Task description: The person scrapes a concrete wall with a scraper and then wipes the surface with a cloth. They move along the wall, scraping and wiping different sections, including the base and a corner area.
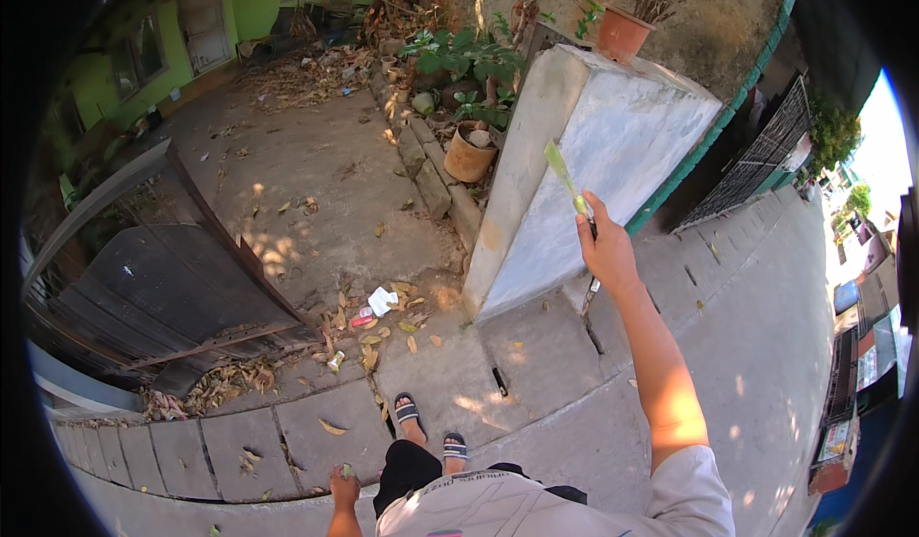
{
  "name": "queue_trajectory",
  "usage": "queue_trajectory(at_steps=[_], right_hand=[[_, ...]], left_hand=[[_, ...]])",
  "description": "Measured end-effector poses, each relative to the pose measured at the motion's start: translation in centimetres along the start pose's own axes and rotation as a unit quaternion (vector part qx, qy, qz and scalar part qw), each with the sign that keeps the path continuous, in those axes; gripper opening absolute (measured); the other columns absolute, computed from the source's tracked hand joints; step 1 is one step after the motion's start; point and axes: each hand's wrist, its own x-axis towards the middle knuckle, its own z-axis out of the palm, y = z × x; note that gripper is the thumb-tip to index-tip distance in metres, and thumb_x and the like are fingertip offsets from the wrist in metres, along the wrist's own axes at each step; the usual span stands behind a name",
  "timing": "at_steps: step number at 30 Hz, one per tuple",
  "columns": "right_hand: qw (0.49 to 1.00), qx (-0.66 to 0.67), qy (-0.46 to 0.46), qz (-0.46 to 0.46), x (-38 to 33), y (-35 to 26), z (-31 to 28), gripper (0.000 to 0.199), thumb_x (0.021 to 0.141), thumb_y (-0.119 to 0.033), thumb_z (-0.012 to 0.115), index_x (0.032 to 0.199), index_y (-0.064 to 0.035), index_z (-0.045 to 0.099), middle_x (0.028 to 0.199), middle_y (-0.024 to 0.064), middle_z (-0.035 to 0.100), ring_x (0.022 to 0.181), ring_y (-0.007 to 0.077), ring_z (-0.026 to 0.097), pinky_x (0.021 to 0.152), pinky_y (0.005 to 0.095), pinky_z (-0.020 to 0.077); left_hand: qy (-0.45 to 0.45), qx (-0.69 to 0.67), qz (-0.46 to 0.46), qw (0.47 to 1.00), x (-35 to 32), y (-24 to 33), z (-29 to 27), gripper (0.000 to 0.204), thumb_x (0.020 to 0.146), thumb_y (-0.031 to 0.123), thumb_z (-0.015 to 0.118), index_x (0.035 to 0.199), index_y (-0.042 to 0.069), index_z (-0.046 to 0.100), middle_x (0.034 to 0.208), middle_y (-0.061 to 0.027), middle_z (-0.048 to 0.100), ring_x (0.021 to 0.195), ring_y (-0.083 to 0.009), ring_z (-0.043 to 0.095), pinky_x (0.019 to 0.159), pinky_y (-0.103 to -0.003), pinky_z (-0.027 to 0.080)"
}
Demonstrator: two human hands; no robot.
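Observation:
My right hand (607, 246) is raised at the end of an outstretched arm, closed around a pale yellow-green, flat, tapered strip (559, 167). It looks like a plant piece or a blade; I cannot tell which. Below the same fist pokes a slim dark rod (594, 282) with a light end. The strip's tip appears in front of the whitewashed wall pillar (613, 145); whether it touches is unclear. Low near my body, my left hand (344, 492) is closed on a small green leaf-like piece (347, 470).
A terracotta pot (622, 34) stands on the pillar, another pot (470, 152) beside it. On the left leans a dark metal gate (144, 288). White litter (381, 301) and dry leaves lie by the gateway. Concrete slabs (230, 456) with gaps run underfoot.

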Motion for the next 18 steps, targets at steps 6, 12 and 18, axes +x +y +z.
queue_trajectory(at_steps=[6,12,18], right_hand=[[0.965,-0.082,0.181,-0.169,9.7,-0.6,-3.4,0.030,0.100,-0.027,0.052,0.124,-0.0099,0.055,0.084,0.0212,0.068,0.077,0.0437,0.064,0.064,0.0482,0.0504],[0.988,-0.137,0.066,-0.019,10.6,1.5,0.0,0.031,0.100,-0.028,0.050,0.123,-0.0089,0.058,0.080,0.0205,0.068,0.079,0.0422,0.065,0.066,0.0468,0.0503],[0.988,-0.020,0.147,0.043,7.6,-1.4,3.4,0.040,0.102,-0.023,0.046,0.140,-0.0114,0.048,0.104,0.0213,0.066,0.081,0.0380,0.064,0.071,0.0420,0.0501]], left_hand=[[-0.063,0.009,-0.075,0.995,6.4,2.5,1.7,0.046,0.075,0.012,0.058,0.120,0.005,0.060,0.101,-0.0233,0.068,0.100,-0.0378,0.065,0.087,-0.044,0.050],[-0.061,-0.008,0.028,0.998,17.2,10.7,1.5,0.045,0.079,0.015,0.061,0.122,0.007,0.058,0.105,-0.0225,0.069,0.098,-0.0384,0.066,0.086,-0.045,0.051],[-0.021,-0.059,0.121,0.991,29.1,18.2,0.8,0.039,0.082,0.009,0.059,0.121,0.005,0.059,0.104,-0.0216,0.068,0.096,-0.0364,0.067,0.083,-0.043,0.051]])
